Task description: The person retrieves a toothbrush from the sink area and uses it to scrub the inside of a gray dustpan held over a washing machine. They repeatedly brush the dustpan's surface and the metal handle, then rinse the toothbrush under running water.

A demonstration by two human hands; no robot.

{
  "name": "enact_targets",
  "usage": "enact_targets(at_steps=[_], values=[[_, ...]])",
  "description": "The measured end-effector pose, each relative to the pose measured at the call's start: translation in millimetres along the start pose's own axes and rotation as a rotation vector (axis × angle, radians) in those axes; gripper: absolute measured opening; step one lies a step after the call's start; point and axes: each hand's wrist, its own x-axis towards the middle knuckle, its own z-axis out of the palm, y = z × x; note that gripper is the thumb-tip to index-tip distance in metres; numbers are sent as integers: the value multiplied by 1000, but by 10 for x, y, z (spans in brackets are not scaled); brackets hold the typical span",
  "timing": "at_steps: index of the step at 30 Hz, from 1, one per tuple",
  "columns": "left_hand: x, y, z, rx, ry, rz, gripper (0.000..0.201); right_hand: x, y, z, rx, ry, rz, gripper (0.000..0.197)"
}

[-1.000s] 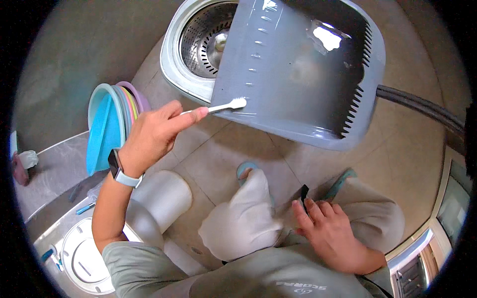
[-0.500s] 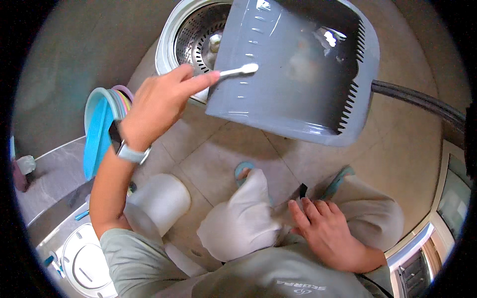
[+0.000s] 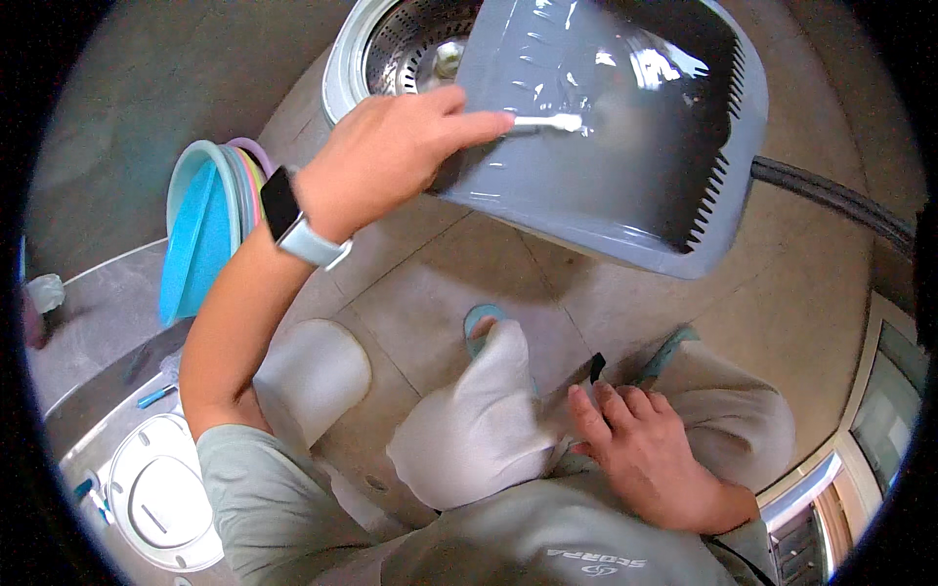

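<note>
Dustpan (image 3: 576,186), wet and grey, sits far, overlapping a metal tub (image 3: 393,61). Near right, the right hand (image 3: 640,451) curls, its hold unclear; the left hand (image 3: 396,146) pinches a toothbrush (image 3: 549,123), its head farther right over the dustpan than before.

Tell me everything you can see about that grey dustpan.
The dustpan is broad, grey and glossy, apparently plastic, with comb-like teeth along its right side and a dark handle extending right. Its inside looks wet, with bright reflections. Open face up, it partly hides the opening of a white machine. The left hand holds a white toothbrush over it; whether its head touches is unclear.
</note>
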Motion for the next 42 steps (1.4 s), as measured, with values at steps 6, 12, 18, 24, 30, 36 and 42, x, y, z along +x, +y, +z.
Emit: enact_targets(at_steps=[6, 12, 18, 24, 30, 36, 42], values=[[-744, -44, -281, -41, -46, -154, 65, 12, 9, 19, 1, -5, 23, 55], [-1123, -141, -397, -206, -97, -263, 50, 23, 20, 61, 9, -17, 44, 57], [-665, -48, -122, -118, -85, 14, 61, 79, -4, 92, -51, -27, 10, 57], [-493, -138, -296, -114, -146, 90, 55, 111, -22, 85, -42, -34, 35, 56], [-701, -150, -363, -50, -151, 10, 46, 100, -49, 113, -38, -11, 41, 56], [-419, -46, -113, -77, -65, 111, 53, 143, -3, 139, -33, -41, 36, 55], [-668, -245, -142, -124, 67, -16, 54, 122, -45, 78, -34, -51, 30, 55]])
